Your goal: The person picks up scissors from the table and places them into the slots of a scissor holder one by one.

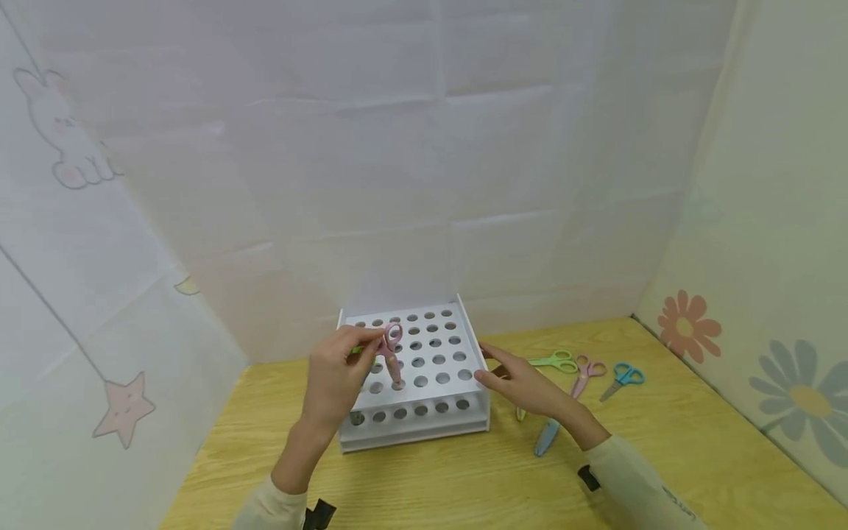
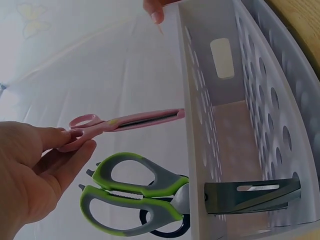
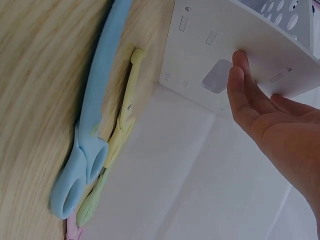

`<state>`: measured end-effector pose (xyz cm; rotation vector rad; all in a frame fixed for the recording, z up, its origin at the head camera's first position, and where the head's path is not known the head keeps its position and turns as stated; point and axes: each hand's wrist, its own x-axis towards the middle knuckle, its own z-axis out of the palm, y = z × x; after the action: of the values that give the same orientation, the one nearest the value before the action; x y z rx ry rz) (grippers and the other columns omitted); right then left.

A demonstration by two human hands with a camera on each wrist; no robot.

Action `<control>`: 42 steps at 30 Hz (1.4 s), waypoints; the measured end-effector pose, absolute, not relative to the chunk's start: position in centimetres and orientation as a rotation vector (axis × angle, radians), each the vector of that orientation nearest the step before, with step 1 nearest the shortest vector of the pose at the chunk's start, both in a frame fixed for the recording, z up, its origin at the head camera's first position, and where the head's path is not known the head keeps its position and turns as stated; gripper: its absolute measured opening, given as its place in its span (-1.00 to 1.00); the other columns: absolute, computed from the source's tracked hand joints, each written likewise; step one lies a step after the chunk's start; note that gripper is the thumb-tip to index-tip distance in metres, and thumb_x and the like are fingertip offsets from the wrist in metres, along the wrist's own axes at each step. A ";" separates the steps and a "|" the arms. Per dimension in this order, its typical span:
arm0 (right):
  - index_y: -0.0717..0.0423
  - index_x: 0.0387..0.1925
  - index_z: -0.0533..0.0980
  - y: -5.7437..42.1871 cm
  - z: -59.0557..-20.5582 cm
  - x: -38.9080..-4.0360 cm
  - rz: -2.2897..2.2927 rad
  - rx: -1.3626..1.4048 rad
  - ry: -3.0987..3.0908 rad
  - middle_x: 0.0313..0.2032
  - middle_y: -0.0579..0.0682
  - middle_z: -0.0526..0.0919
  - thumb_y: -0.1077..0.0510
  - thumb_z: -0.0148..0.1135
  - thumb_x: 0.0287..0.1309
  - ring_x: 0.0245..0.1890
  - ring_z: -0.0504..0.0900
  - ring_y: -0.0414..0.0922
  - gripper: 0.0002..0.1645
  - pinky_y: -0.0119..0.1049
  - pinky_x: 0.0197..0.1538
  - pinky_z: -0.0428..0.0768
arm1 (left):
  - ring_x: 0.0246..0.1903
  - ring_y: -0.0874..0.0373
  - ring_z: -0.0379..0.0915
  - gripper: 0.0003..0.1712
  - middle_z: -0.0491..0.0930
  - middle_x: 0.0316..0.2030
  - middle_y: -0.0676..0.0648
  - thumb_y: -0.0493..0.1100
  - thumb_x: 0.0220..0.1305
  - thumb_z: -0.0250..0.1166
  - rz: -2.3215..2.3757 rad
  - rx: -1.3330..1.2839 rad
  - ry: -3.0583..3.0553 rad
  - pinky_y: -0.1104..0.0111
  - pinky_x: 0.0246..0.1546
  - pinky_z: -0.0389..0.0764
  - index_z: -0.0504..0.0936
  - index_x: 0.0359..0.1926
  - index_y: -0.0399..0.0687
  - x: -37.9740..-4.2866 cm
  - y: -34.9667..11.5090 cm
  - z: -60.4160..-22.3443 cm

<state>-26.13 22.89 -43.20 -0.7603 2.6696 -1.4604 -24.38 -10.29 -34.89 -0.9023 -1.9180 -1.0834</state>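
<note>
My left hand (image 1: 334, 375) pinches the handle of pink scissors (image 2: 145, 119), blades downward, above a white rack (image 1: 411, 428) full of round holes. Their tip is at the top plate, by a front-row hole in the head view; whether it has entered is unclear. Green-and-grey scissors (image 2: 165, 181) stand in the rack near that hand, their blades showing beneath the top plate. A dark handle loop (image 2: 180, 231) is partly hidden behind them. My right hand (image 3: 272, 117) rests its fingertips against the rack's side panel, fingers fairly straight.
Right of the rack on the wooden table (image 1: 424, 486) lie light green scissors (image 1: 539, 361), more pink scissors (image 1: 581, 377) and small blue scissors (image 1: 623, 381). Light blue scissors (image 3: 95, 105) and yellow scissors (image 3: 125, 110) lie closer to my right hand. Cloth walls (image 1: 411, 184) surround the table.
</note>
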 end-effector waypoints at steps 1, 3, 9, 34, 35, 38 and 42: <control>0.16 0.60 0.01 22.9 -43.1 -26.1 -1.461 -0.761 2.672 0.39 0.20 0.35 -0.16 0.07 0.52 -0.01 0.65 -0.10 -0.12 -0.09 0.03 0.60 | -0.35 0.17 0.61 -0.74 0.70 -0.31 -0.05 -0.53 0.15 0.44 -1.046 -0.914 -1.908 0.51 -0.40 0.62 0.78 -0.16 -0.22 -24.4 -10.2 -35.0; 0.15 0.60 0.01 22.9 -43.1 -26.2 -1.461 -0.759 2.676 0.40 0.20 0.35 -0.15 0.08 0.52 -0.01 0.65 -0.11 -0.12 -0.09 0.03 0.60 | -0.38 0.18 0.58 -0.73 0.70 -0.33 -0.05 -0.54 0.14 0.43 -0.996 -0.934 -1.892 0.52 -0.43 0.58 0.78 -0.17 -0.22 -24.6 -9.9 -35.1; 0.12 0.61 0.01 22.9 -43.2 -26.3 -1.463 -0.765 2.662 0.40 0.19 0.34 -0.15 0.08 0.52 -0.01 0.65 -0.10 -0.13 -0.08 0.03 0.60 | -0.43 0.22 0.52 -0.77 0.69 -0.34 -0.04 -0.51 0.14 0.46 -0.907 -0.963 -1.934 0.55 -0.46 0.53 0.77 -0.20 -0.21 -24.5 -9.4 -35.8; 0.17 0.59 0.03 22.7 -43.1 -26.0 -1.456 -0.774 2.669 0.41 0.27 0.32 -0.09 0.09 0.53 0.00 0.65 -0.04 -0.16 -0.06 0.00 0.61 | -0.46 0.22 0.46 -0.86 0.63 -0.40 0.00 -0.43 0.14 0.49 -0.648 -0.981 -2.342 0.44 -0.48 0.51 0.72 -0.31 -0.19 -24.8 -9.1 -38.1; 0.17 0.59 0.03 22.7 -43.1 -26.0 -1.457 -0.775 2.665 0.41 0.27 0.31 -0.09 0.09 0.53 0.00 0.65 -0.04 -0.16 -0.06 -0.01 0.61 | -0.46 0.22 0.46 -0.86 0.63 -0.40 0.00 -0.43 0.14 0.49 -0.644 -0.983 -2.348 0.44 -0.48 0.52 0.72 -0.32 -0.19 -24.9 -9.2 -38.2; 0.16 0.60 0.03 22.7 -43.1 -26.0 -1.466 -0.773 2.664 0.41 0.25 0.32 -0.11 0.09 0.52 -0.01 0.65 -0.05 -0.15 -0.08 -0.01 0.61 | -0.46 0.21 0.48 -0.87 0.62 -0.40 0.00 -0.43 0.15 0.49 -0.648 -0.986 -2.353 0.42 -0.48 0.52 0.71 -0.32 -0.19 -24.9 -9.2 -38.2; 0.14 0.60 0.03 22.8 -43.2 -26.1 -1.468 -0.761 2.679 0.42 0.22 0.32 -0.14 0.09 0.52 -0.01 0.65 -0.06 -0.14 -0.11 0.00 0.62 | -0.45 0.20 0.48 -0.89 0.62 -0.38 0.00 -0.41 0.19 0.47 -0.661 -0.987 -2.376 0.40 -0.46 0.53 0.71 -0.30 -0.18 -24.9 -9.3 -38.1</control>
<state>-26.08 22.84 -43.22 -0.7609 2.6794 -1.4675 -24.92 -9.27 -38.07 -0.9869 -2.3758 -0.6615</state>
